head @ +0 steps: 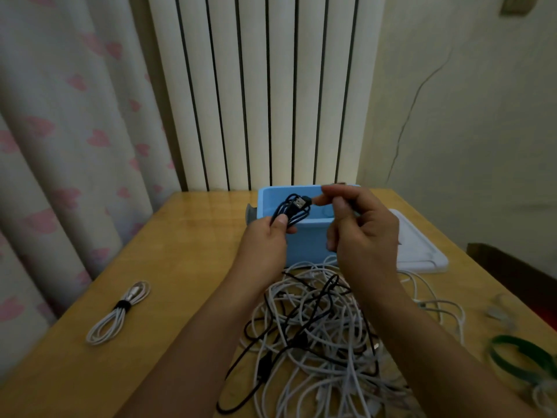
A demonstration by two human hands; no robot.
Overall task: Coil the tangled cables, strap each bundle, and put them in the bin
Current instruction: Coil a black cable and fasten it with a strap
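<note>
Above the blue bin (304,236), a coiled black cable (291,211) is gripped by the left hand (265,242), rising just beyond its thumb. Its plug end is pinched by the right hand (361,230). Below, tangled cables (319,336) lie heaped.

Cable tangle (316,333) before bin (310,239).

blue bin (307,245), black cable (291,211), pink-hearted curtain (75,140)
</note>
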